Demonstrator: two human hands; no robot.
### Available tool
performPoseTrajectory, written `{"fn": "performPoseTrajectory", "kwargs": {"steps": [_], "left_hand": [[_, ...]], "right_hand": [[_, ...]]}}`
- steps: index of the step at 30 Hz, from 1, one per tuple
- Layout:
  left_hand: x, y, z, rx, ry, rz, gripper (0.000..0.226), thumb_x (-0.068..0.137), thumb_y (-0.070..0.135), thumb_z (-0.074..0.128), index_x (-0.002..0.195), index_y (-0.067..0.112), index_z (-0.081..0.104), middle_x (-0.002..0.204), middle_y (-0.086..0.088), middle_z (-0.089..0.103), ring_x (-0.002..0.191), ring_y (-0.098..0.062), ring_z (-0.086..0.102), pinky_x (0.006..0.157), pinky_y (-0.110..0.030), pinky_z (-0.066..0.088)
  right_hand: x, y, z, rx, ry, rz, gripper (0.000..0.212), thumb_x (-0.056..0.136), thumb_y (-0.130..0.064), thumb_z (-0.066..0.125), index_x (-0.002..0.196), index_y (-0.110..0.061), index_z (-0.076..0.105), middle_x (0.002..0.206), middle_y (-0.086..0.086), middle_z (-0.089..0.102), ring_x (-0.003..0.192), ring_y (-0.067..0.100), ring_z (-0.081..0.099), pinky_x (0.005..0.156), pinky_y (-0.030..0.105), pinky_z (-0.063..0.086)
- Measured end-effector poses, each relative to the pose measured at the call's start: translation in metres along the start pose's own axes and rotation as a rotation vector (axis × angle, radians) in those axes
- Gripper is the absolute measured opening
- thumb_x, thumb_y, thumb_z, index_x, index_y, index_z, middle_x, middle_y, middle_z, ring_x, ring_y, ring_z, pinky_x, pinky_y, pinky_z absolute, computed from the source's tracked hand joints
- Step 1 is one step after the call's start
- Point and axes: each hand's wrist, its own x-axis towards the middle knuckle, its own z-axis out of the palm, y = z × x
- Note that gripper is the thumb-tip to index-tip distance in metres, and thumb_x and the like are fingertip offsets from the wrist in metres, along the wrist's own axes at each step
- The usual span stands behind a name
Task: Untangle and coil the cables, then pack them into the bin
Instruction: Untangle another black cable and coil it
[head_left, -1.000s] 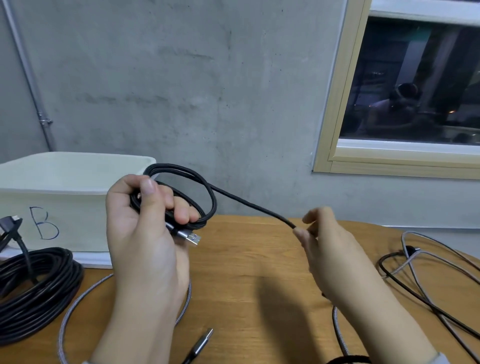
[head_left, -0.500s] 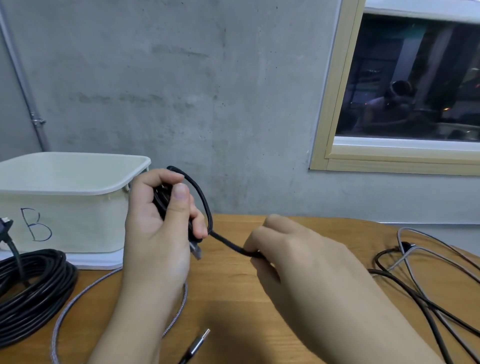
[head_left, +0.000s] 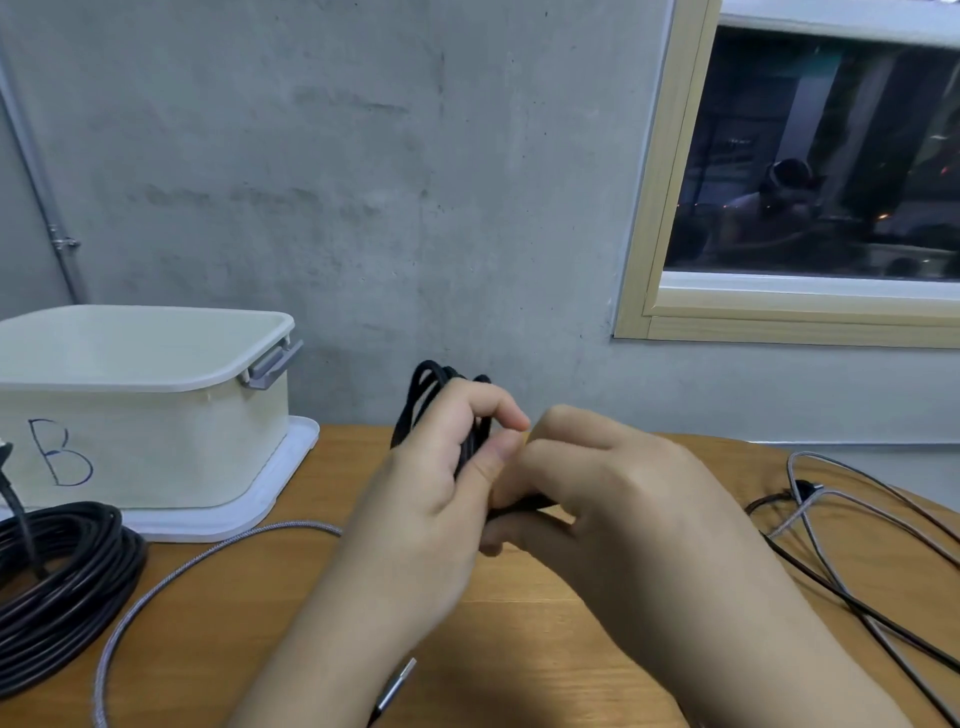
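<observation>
Half a second ago the right hand (head_left: 618, 499) was well to the right of the left hand's fingers, pinching a free run of the black cable (head_left: 447, 410) that stretched between them. Now the two hands meet above the wooden surface (head_left: 519, 649), and no loose run shows between them. The coil has also turned: a second ago its loop faced the camera, and now it stands nearly edge-on.

The left hand (head_left: 441, 499) grips the small black coil, its fingers (head_left: 467, 410) curled round the strands and the thumb pressed against them. The coil's long axis runs roughly upright, its top loop poking out above the left fingers, its lower part hidden in the palm. The right fingers (head_left: 571, 436) are curled and touch the left fingertips; a short dark piece of cable shows under them, pinched between thumb and fingers.

Left of the left fingers, near the wall, stands a cream bin (head_left: 145, 410) marked "B", resting on a white lid (head_left: 249, 509). Further left lies a large black cable coil (head_left: 57, 587). A grey braided cable (head_left: 171, 577) curves over the surface below the left wrist, a metal plug (head_left: 396, 686) beside the forearm. Right of the right fingers, loose grey and black cables (head_left: 841, 525) lie tangled.
</observation>
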Motion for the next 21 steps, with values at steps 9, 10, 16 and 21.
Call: {"fn": "performPoseTrajectory", "kwargs": {"steps": [9, 10, 16, 21], "left_hand": [[0.003, -0.004, -0.017, -0.303, 0.146, -0.177, 0.016, 0.074, 0.047, 0.067, 0.080, 0.033, 0.066, 0.046, 0.000, 0.036, 0.026, -0.011, 0.027, 0.034, -0.016, 0.027], [0.003, -0.004, -0.019, -0.369, 0.159, -0.205, 0.015, 0.076, 0.044, 0.067, 0.081, 0.030, 0.066, 0.046, -0.001, 0.034, 0.025, -0.011, 0.025, 0.034, -0.015, 0.026], [0.002, 0.000, -0.021, -0.600, 0.236, -0.298, 0.020, 0.074, 0.040, 0.057, 0.080, 0.022, 0.065, 0.046, 0.000, 0.031, 0.024, -0.007, 0.020, 0.032, -0.010, 0.023], [0.002, 0.003, -0.030, -0.701, 0.316, -0.311, 0.026, 0.076, 0.041, 0.053, 0.087, 0.018, 0.060, 0.047, 0.003, 0.029, 0.023, -0.003, 0.020, 0.030, -0.009, 0.020]], "right_hand": [[0.003, 0.004, 0.005, 0.225, 0.006, -0.047, 0.019, 0.078, -0.047, 0.065, 0.088, -0.034, 0.056, 0.083, -0.015, 0.059, 0.071, 0.000, 0.054, 0.062, 0.009, 0.040], [0.003, 0.003, 0.004, 0.245, -0.007, -0.020, 0.015, 0.080, -0.047, 0.065, 0.088, -0.038, 0.056, 0.081, -0.016, 0.057, 0.070, -0.001, 0.052, 0.062, 0.008, 0.038], [-0.002, 0.012, -0.006, 0.377, -0.127, 0.194, 0.022, 0.077, -0.051, 0.054, 0.097, -0.044, 0.050, 0.081, -0.013, 0.060, 0.062, 0.003, 0.050, 0.056, 0.014, 0.037], [-0.007, 0.021, -0.019, 0.371, -0.226, 0.321, 0.006, 0.089, -0.032, 0.056, 0.086, -0.027, 0.054, 0.063, -0.011, 0.059, 0.049, 0.000, 0.044, 0.050, 0.013, 0.033]]}}
